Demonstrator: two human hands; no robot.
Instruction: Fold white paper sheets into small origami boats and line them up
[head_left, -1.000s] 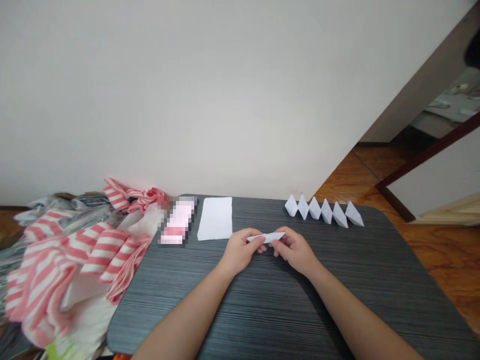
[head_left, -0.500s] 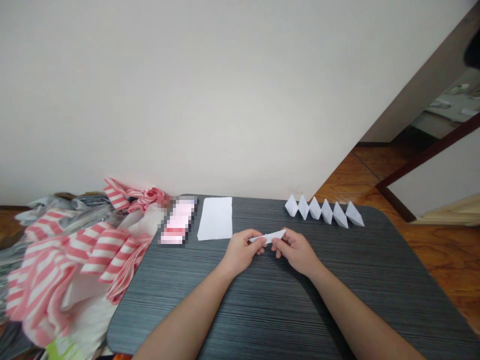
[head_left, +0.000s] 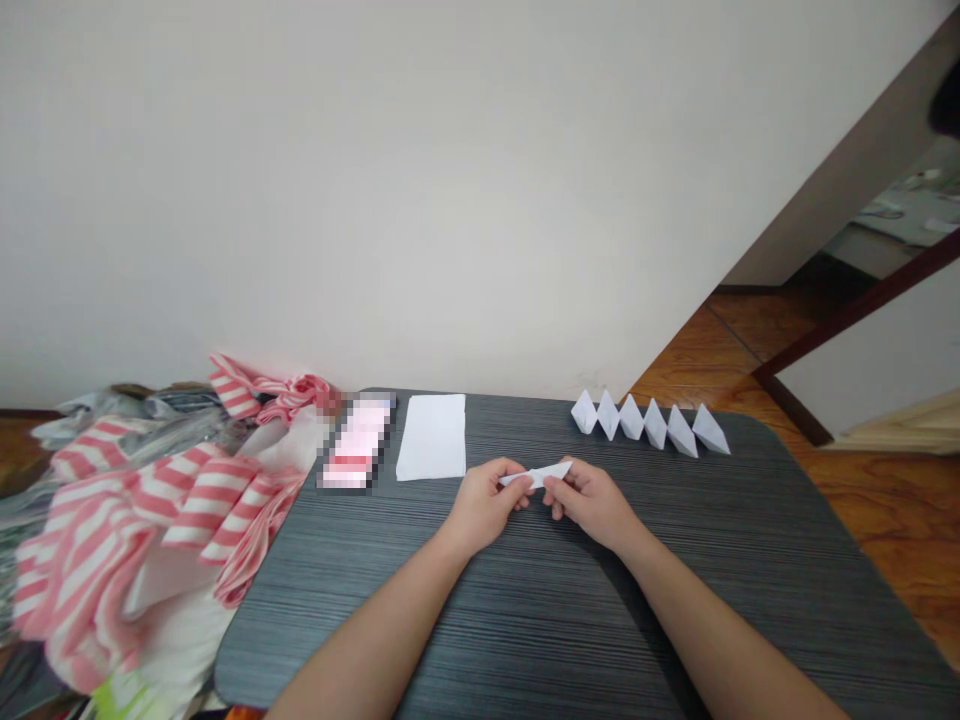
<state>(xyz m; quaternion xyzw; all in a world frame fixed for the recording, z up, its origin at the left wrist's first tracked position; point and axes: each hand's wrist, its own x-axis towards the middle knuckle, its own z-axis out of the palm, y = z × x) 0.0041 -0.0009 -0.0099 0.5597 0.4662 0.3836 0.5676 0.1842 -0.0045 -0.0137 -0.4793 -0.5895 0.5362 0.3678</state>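
Observation:
Between my two hands is a small piece of folded white paper (head_left: 537, 476), long and narrow with pointed ends. My left hand (head_left: 491, 503) pinches its left part between thumb and fingers. At the other end, my right hand (head_left: 589, 502) grips it the same way, thumb on the near side. Both hands are just above the dark table, and the fingers hide part of the folds. Beyond my right hand, several folded white paper boats (head_left: 655, 425) stand in a slanting row. A stack of white paper sheets (head_left: 432, 437) lies beyond my left hand.
The dark wood-grain table (head_left: 480, 620) stands against a pale wall (head_left: 420, 200). A blurred-out flat pink object (head_left: 358, 442) lies left of the sheets. Red-and-white striped cloth (head_left: 202, 500) and plastic bags are heaped at the left. Wooden floor (head_left: 892, 510) shows at the right.
Almost nothing differs. Both hands keep the folded paper in the same pinch, and the whole view has shifted very slightly.

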